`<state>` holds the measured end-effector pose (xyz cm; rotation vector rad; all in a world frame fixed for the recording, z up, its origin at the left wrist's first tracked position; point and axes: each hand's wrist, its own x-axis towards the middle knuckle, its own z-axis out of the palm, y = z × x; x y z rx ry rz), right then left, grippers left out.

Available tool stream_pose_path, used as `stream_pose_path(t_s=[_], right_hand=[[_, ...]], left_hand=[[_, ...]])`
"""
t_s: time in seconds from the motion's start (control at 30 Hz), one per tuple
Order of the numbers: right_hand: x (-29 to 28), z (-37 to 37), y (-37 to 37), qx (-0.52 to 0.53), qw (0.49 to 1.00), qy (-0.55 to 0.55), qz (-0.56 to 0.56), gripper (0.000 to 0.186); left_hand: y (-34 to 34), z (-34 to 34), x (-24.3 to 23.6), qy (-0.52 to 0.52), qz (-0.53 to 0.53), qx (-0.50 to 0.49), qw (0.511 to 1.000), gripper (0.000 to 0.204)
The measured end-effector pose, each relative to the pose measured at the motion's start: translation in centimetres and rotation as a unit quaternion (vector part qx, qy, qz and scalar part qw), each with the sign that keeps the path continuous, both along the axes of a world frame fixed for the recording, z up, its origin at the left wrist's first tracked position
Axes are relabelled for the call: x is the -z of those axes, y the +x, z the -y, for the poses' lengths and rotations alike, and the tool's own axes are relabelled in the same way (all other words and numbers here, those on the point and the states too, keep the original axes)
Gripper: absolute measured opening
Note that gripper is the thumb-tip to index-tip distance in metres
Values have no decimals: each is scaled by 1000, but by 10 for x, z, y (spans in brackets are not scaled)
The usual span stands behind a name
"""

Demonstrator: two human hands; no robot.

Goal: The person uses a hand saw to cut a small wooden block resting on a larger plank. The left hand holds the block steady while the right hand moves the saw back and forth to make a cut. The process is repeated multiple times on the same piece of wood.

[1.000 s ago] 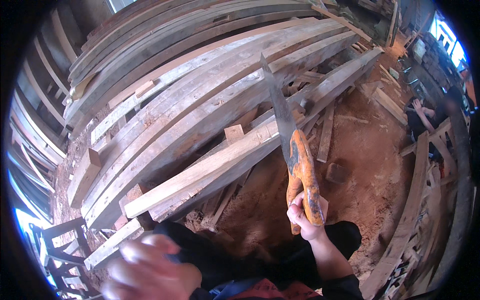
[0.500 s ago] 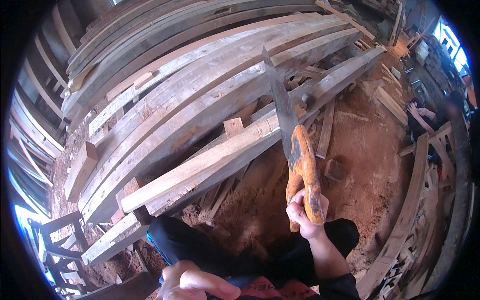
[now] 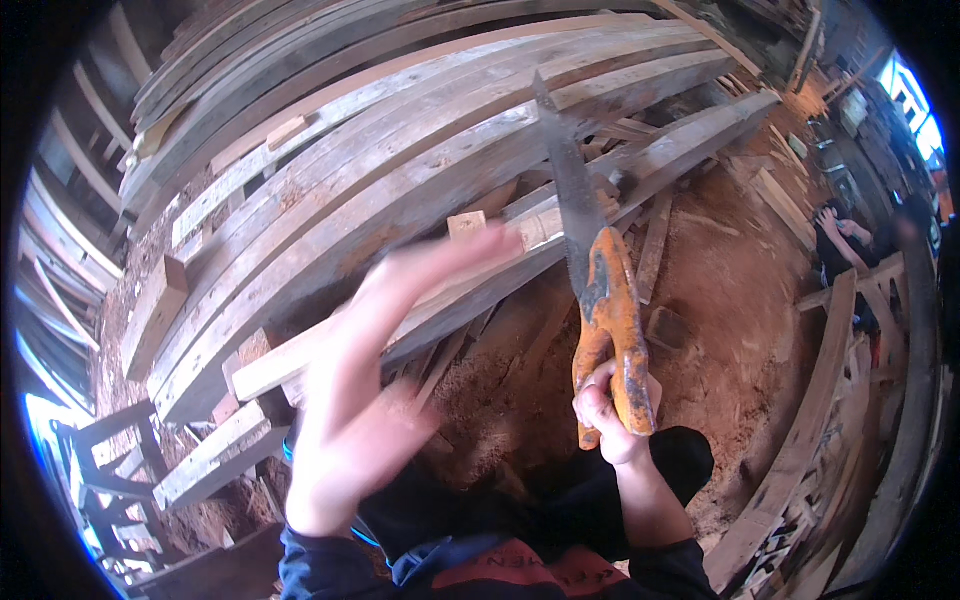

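Head view, left to right: dark slatted frame (image 3: 145,440); short wood block (image 3: 155,315), beside long timbers (image 3: 430,150); pale beam (image 3: 275,366), running along a greyer timber (image 3: 690,142); left hand (image 3: 345,410), motion-blurred, fingers released and outstretched over the beam, contact cannot be told; handsaw (image 3: 612,290), worn orange handle, blade directed up and away; right hand (image 3: 618,432), fingers clenched round the saw's handle; long curved plank (image 3: 800,450); another person (image 3: 845,228), farther off, near piled wood.

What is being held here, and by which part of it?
The right hand holds a handsaw by its orange handle; the left hand, blurred, shows nothing held.
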<state>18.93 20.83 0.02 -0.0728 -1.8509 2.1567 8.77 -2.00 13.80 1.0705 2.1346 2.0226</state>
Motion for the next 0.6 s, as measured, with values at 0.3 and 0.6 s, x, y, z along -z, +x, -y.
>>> stream_pose_path(t_s=[0.3, 0.6], right_hand=[[-4, 2, 5, 19, 997, -78, 6, 15], [-14, -2, 13, -30, 984, -176, -8, 18]], left_hand=[[-69, -19, 151, -411, -249, -250, 841, 53], [-77, 5, 142, -415, -254, -181, 855, 47]])
